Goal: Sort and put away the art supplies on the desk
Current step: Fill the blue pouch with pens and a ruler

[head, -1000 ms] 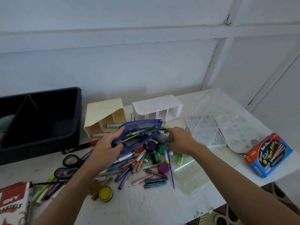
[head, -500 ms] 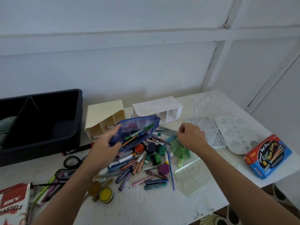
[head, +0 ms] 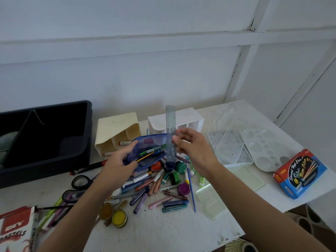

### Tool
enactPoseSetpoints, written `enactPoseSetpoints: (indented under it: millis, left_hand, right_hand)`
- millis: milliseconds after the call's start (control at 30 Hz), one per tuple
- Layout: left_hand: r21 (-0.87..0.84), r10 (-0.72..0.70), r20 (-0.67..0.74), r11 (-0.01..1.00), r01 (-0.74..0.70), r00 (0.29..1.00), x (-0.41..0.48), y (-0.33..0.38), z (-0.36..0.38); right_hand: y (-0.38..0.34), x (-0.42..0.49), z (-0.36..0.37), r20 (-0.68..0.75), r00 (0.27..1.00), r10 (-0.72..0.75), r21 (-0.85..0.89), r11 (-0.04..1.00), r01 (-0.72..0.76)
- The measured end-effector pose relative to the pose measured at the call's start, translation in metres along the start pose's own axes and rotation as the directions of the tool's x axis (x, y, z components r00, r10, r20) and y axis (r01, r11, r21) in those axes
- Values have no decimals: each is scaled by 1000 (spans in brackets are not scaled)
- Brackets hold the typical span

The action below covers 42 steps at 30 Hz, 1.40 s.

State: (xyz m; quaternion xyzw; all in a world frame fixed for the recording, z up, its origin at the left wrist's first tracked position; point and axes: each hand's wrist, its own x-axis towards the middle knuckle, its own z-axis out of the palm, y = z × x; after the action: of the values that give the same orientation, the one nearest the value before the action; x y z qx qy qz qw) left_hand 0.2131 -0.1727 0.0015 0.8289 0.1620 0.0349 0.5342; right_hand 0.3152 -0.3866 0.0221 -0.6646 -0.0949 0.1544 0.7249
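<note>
While the left hand [head: 118, 166] grips the blue pouch [head: 151, 142], the right hand [head: 196, 151] pinches a ruler [head: 170, 120] upright at its three o'clock; next, seemingly, slide it in endwise.

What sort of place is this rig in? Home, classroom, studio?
Most likely a home hobby or art desk, though a classroom corner can't be ruled out: a white desk against a panelled wall, a loose pile of markers and paint pots, a clear mixing palette.
</note>
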Motion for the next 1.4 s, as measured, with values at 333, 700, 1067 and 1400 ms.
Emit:
enactPoseSetpoints:
  millis: [333,700,1067,1400]
  left_hand:
    - [-193,-65,50,979,74,997,-5,1,-2]
    - [-249,-31,21,968,35,999,-2,8,7]
    - [-219,-23,79,975,40,997,-2,6,11]
    - [-404,-74,151,906,130,986,7,15,22]
  right_hand:
    - [0,10,32,410,822,-395,-750,366,550]
    - [2,14,26,596,684,-420,-767,-48,639]
    - [13,31,4,473,854,-214,-869,47,493]
    - [7,15,-49,93,995,-28,-914,395,97]
